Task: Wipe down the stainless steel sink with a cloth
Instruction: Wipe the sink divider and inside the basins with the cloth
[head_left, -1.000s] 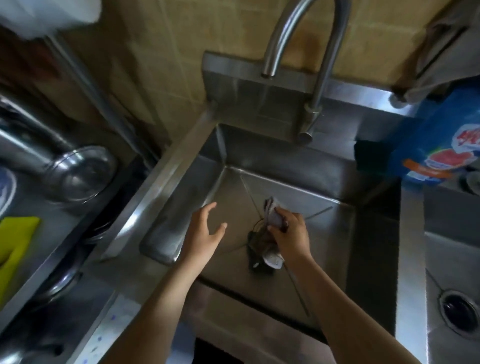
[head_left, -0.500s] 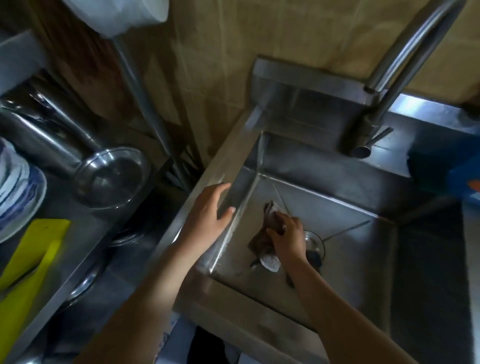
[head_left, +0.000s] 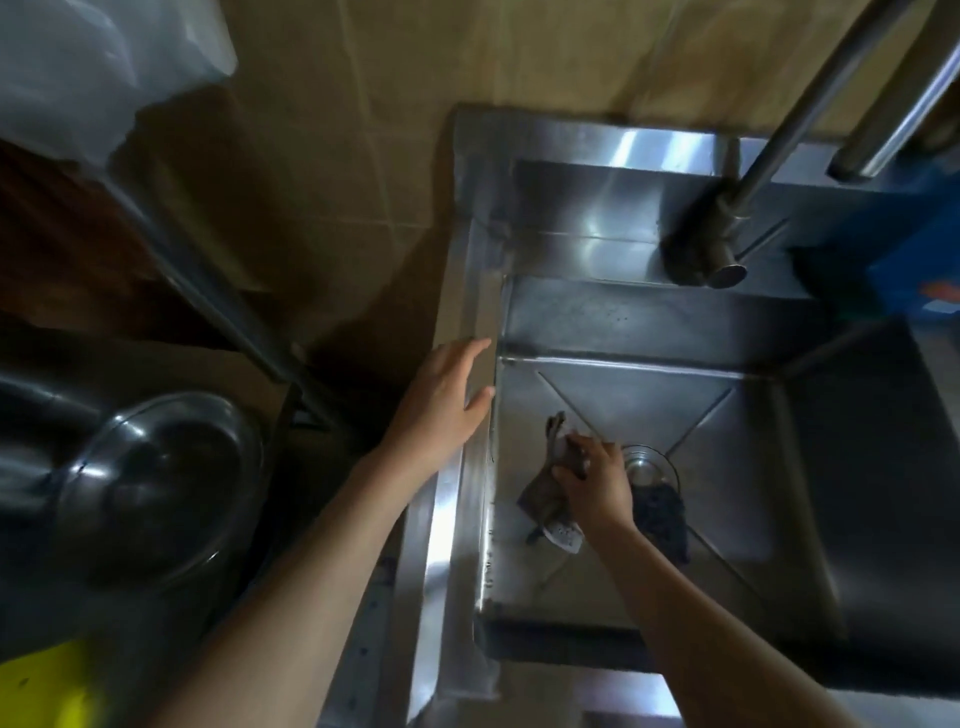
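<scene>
Right hand (head_left: 597, 483) grips the cloth (head_left: 545, 493) beside the drain (head_left: 649, 465), left hand (head_left: 441, 410) flat on the sink (head_left: 467, 519) rim: firm overlapping strokes toward the drain look best.

No text, number or brand can be read. The blue package (head_left: 917, 260) at the right edge carries an orange and white printed patch, but the frame cuts it off and it is too blurred to show any letters. A small pale tag (head_left: 563, 535) sits at the near end of the cloth (head_left: 540, 499); faint specks show on it, and none of them is legible.
</scene>
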